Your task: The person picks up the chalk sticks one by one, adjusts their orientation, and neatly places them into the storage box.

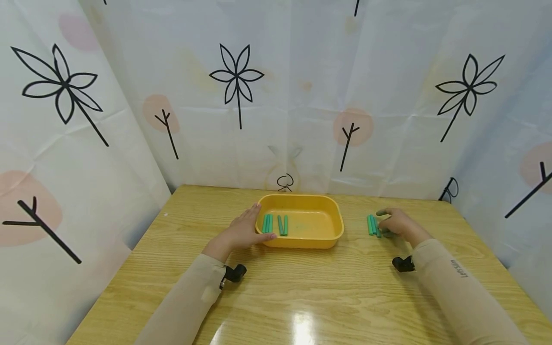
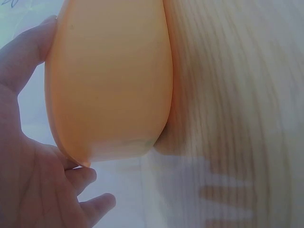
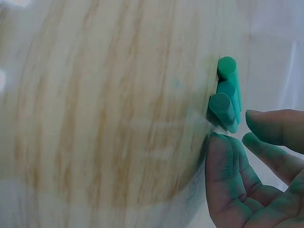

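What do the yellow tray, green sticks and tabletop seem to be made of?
Yellow tray: probably moulded plastic, smooth and slightly glossy, with rounded corners.
Green sticks: matt, perhaps chalk, since the right hand looks green-dusted.
Tabletop: wood or wood-look laminate, glossy; grain shows and light reflects.

Tabletop (image 1: 319, 282) glare, wrist views seemingly hazy

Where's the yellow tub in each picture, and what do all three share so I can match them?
Head: the yellow tub sits just below centre, the left hand touching its left end.
Left wrist: large, at upper left, its outer wall looking pale orange.
Right wrist: not in it.
Shared landmark: the wood-grained table, in the lower part of the head view, at right in the left wrist view, at left in the right wrist view.
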`<state>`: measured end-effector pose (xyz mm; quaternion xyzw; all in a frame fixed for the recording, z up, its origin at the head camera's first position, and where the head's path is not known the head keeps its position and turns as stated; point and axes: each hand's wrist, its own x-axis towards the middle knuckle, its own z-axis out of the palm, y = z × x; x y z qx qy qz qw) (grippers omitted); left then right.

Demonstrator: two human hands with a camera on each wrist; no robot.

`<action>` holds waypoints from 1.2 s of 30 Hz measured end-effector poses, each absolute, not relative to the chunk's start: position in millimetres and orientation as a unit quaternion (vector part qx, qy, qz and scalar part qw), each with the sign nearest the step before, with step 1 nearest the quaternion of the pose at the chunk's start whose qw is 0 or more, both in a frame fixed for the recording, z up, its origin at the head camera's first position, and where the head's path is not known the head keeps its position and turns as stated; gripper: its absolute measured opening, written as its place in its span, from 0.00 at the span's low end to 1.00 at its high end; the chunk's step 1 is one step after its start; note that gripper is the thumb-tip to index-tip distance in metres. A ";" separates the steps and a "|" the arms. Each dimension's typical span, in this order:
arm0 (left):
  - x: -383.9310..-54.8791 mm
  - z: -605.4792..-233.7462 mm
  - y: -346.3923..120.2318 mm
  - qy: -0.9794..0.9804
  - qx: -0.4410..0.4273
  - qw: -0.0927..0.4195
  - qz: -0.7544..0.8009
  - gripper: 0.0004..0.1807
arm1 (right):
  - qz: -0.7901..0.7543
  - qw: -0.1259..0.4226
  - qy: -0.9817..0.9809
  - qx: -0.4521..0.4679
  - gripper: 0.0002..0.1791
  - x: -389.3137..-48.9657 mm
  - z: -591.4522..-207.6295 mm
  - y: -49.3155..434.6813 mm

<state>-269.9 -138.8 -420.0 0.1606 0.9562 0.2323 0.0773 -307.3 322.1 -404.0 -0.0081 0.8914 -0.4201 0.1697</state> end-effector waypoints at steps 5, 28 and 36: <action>-268.7 -419.8 -138.6 0.955 0.163 0.075 0.236 0.63 | -0.407 0.173 0.897 -0.008 0.34 -307.6 -406.8 319.7; -266.7 -420.2 -137.6 0.957 0.164 0.073 0.229 0.63 | -0.306 0.189 0.933 -0.019 0.33 -302.9 -405.3 314.9; -267.8 -419.5 -137.4 0.958 0.162 0.071 0.226 0.62 | -0.324 0.187 0.927 -0.015 0.32 -295.5 -400.2 315.5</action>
